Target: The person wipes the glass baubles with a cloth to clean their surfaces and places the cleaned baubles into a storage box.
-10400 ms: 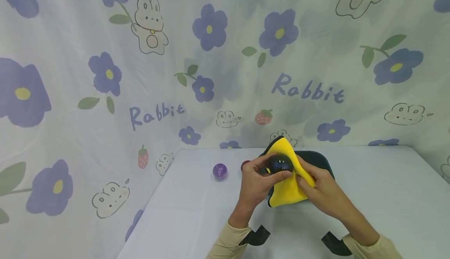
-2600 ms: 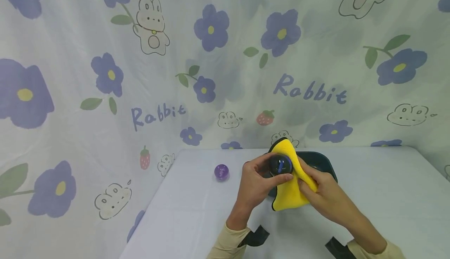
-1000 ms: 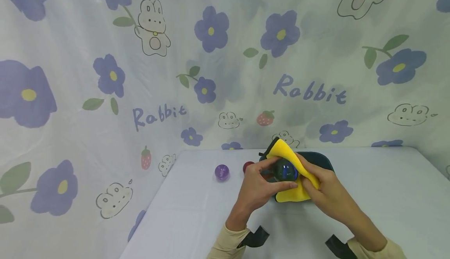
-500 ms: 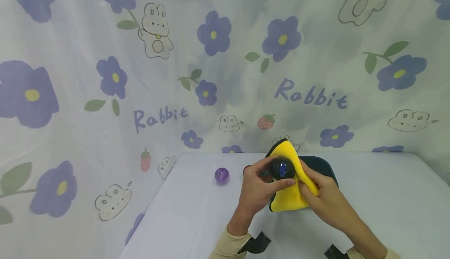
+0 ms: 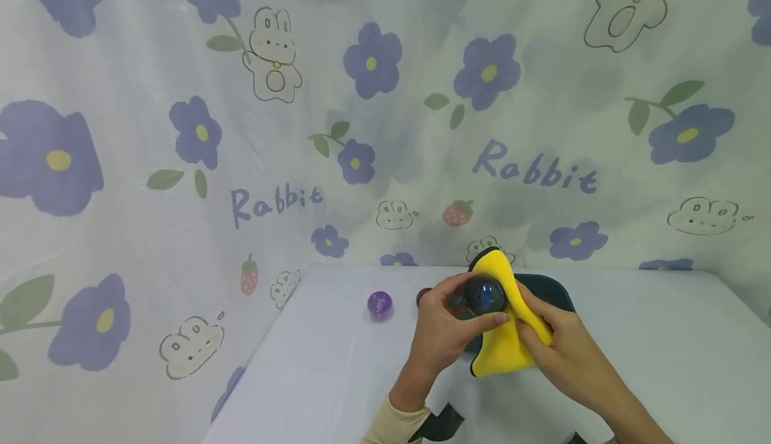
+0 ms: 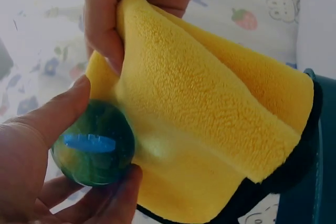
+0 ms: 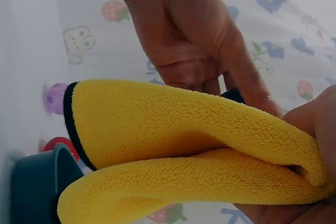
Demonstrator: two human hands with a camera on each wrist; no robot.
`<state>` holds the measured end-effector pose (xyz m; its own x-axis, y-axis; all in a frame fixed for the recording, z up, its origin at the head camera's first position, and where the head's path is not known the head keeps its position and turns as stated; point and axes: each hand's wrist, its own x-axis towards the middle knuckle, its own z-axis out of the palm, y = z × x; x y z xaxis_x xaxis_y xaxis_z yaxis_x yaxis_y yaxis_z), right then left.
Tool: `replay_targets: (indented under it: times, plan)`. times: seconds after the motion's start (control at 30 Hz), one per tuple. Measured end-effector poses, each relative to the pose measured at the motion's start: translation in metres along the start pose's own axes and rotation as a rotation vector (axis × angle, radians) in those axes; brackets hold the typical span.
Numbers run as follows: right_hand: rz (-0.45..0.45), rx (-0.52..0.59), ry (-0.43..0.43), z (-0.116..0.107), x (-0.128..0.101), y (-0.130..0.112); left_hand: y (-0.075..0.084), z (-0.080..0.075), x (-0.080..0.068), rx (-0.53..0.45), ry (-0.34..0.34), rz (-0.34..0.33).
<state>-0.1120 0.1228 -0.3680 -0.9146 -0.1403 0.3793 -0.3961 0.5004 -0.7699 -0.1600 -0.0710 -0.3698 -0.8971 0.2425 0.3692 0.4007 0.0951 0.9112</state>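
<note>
A dark green glassy ball sits between the thumb and fingers of my left hand. In the head view the ball looks nearly black with a blue reflection. My right hand pinches a yellow plush cloth with black edging, bunched at its fingertips. The cloth lies against the ball's right side. In the right wrist view the folded cloth hides most of the ball, and my left hand shows behind it.
A dark teal container stands behind the hands, partly covered by the cloth. A purple ball rests on the white table to the left. A red ball is partly hidden by my left hand. A printed curtain hangs behind.
Both hands keep their hold on the ball and cloth. The ball and cloth shift slightly against each other and the ball's reflection changes. The whole head view has moved down a little.
</note>
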Motion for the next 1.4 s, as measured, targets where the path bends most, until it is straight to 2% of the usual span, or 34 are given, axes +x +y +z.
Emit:
replay_targets:
  times: [0.2, 0.33, 0.53, 0.7, 0.9, 1.03, 1.23, 1.4]
  plan:
    - [0.000, -0.051, 0.012, -0.003, -0.004, -0.005, 0.001, -0.002, 0.000, 0.050, 0.013, -0.007]
    - [-0.025, -0.067, 0.021, -0.004, -0.006, -0.007, 0.001, -0.003, 0.000, 0.055, 0.002, -0.038]
    - [-0.148, -0.078, 0.070, -0.002, -0.004, -0.006, 0.002, -0.005, -0.001, 0.086, -0.014, -0.079]
    - [-0.268, -0.138, 0.125, 0.001, -0.004, -0.002, 0.002, -0.005, -0.002, 0.133, -0.028, -0.090]
    - [-0.324, -0.253, 0.145, 0.004, -0.005, 0.004, 0.002, -0.004, -0.005, 0.137, -0.054, -0.072]
    - [-0.372, -0.271, 0.134, 0.002, -0.004, 0.007, 0.003, -0.002, -0.005, 0.113, -0.099, -0.074]
    - [-0.329, -0.236, 0.066, -0.004, -0.001, 0.009, 0.005, -0.002, -0.006, 0.090, -0.145, -0.068]
    - [-0.259, -0.093, -0.001, -0.004, 0.002, 0.014, 0.008, -0.003, -0.008, 0.072, -0.137, -0.070]
